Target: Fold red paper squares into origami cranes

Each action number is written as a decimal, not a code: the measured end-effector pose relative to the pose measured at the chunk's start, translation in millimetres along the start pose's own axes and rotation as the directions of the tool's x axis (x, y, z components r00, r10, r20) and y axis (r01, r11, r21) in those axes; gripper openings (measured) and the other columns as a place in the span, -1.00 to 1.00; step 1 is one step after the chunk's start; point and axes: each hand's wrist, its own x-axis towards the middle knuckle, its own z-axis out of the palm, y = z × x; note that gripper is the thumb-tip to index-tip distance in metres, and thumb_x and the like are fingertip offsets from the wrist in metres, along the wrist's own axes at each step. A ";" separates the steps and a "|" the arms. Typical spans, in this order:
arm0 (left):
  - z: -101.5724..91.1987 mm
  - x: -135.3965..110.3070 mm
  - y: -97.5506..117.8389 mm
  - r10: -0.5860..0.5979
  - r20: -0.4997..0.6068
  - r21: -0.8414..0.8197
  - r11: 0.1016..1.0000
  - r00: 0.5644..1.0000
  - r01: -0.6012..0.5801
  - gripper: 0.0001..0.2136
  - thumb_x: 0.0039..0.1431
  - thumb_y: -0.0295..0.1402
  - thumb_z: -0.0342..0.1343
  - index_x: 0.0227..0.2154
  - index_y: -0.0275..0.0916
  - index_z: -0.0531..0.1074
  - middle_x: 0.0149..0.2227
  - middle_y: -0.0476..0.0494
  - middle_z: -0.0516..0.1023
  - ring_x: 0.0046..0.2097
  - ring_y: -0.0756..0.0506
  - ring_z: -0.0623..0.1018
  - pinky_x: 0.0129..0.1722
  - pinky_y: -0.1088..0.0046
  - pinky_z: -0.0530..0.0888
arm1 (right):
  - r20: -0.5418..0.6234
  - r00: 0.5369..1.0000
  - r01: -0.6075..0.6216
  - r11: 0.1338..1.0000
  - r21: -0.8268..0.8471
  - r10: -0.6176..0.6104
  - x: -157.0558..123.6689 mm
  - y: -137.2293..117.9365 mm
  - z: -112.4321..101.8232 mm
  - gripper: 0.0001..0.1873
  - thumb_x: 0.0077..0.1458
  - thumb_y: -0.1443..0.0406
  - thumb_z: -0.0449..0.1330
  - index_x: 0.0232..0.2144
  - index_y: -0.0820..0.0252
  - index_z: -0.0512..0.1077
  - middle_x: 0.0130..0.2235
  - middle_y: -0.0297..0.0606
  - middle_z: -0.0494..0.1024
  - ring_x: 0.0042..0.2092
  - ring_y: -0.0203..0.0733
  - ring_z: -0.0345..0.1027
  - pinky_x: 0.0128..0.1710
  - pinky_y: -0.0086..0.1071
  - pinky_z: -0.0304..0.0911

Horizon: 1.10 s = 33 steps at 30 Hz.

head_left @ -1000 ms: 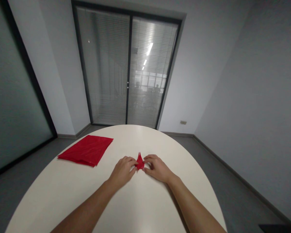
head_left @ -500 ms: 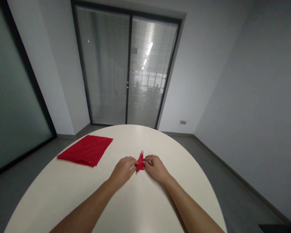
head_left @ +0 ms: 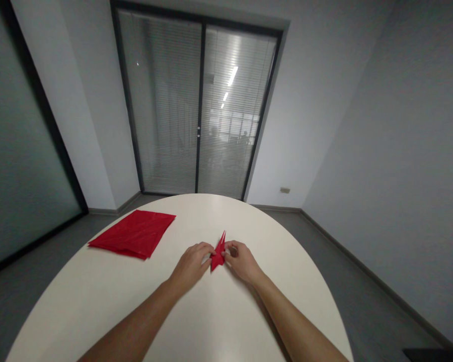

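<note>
Between my two hands is a small piece of folded red paper (head_left: 218, 255), with thin points sticking up at the far end and a pointed corner at the near end. My left hand (head_left: 195, 259) pinches its left side between thumb and fingers. On the other side my right hand (head_left: 242, 259) pinches the right edge, fingers curled. The fingertips cover part of the folds. Both hands are low over the white round table (head_left: 204, 311).
Toward the left edge of the table lies a red sheet or stack of red paper (head_left: 136, 234), with uneven layers at its near edge. Beyond the table stand a glass door with blinds (head_left: 166, 110) and pale walls.
The folded paper's far points have tilted slightly right and reach a little farther away. Its near corner sticks out more toward me. My hands have hardly moved.
</note>
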 end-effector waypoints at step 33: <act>8.2 9.0 -0.2 -0.337 -0.099 -0.589 0.778 0.936 0.218 -0.59 0.05 -0.33 0.23 -0.01 -0.25 0.37 -0.35 -0.05 0.62 -0.25 -0.11 0.62 -0.12 0.31 0.49 | 0.063 0.997 0.014 0.923 0.386 -0.041 2.7 -13.3 -0.8 -0.66 0.08 0.09 0.30 -0.17 0.13 0.39 -0.20 -0.23 0.55 -0.23 -0.17 0.43 -0.16 -0.29 0.32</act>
